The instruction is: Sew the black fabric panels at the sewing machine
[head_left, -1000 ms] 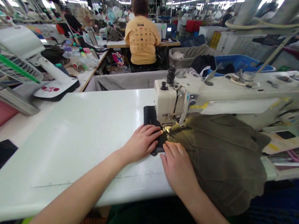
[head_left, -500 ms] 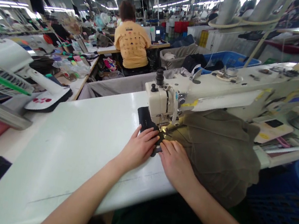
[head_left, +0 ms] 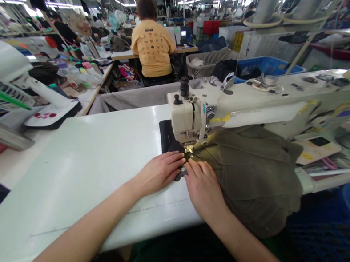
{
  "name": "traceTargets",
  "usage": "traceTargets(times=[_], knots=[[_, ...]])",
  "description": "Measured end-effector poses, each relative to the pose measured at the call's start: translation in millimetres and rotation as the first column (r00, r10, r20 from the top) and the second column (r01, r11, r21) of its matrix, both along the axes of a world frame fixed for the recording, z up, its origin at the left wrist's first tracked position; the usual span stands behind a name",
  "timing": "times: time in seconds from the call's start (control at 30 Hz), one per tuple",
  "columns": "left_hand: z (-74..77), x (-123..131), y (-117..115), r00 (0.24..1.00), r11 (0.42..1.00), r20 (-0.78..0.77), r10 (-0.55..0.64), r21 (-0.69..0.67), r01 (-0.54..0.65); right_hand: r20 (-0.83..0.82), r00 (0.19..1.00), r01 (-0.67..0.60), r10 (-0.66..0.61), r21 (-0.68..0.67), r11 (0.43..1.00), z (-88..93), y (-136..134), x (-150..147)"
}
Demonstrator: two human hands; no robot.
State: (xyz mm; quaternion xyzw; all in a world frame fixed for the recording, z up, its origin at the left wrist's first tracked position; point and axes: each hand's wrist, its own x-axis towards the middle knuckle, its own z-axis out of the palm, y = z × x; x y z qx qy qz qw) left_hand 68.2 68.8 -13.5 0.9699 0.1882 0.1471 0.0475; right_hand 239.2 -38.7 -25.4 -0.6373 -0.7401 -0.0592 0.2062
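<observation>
A white sewing machine has its presser foot down near both hands. A black piece of fabric lies under the machine head and reaches out to the left. My left hand has its fingers pressed together on the black fabric, just in front of the foot. My right hand grips the fabric edge with bent fingers, right beside the left fingertips. Olive-brown fabric bunches under the machine arm to the right. The fingers hide much of the spot where the fabrics meet.
A white tabletop spreads left of the machine. A blue plastic basket stands low at right. Ahead sit a grey fabric-lined bin and a co-worker in a yellow top. A white desk fan or lamp-like device stands at left.
My hands stay at the presser foot, with the left fingers now closer together. The view has shifted slightly; the fabric shows little other change.
</observation>
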Motion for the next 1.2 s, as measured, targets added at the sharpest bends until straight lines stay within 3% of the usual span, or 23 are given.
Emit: traceTargets(times=[0.5,0.73,0.87,1.03,1.2], knots=[[5.3,8,35,0.994,0.995,-0.028,0.104,0.0,-0.104,-0.072,0.997,-0.002,0.004,0.035,0.999,-1.4,0,0],[17.6,10,19,0.975,0.977,-0.067,0.213,0.024,-0.212,-0.115,0.993,0.009,-0.001,0.072,0.997,-6.7,-1,0],[20.0,11,3,0.985,0.983,-0.069,0.158,-0.086,-0.163,-0.153,0.988,-0.005,0.017,0.082,0.997,-5.3,-1,1],[17.1,16,-13,0.986,0.987,-0.062,0.153,-0.036,-0.155,-0.195,0.98,-0.031,0.043,0.063,0.998,-2.6,-3,3],[16.6,18,-13,0.977,0.98,-0.076,0.198,0.003,-0.199,-0.196,0.979,-0.037,0.05,0.067,0.997,-6.3,-4,3]])
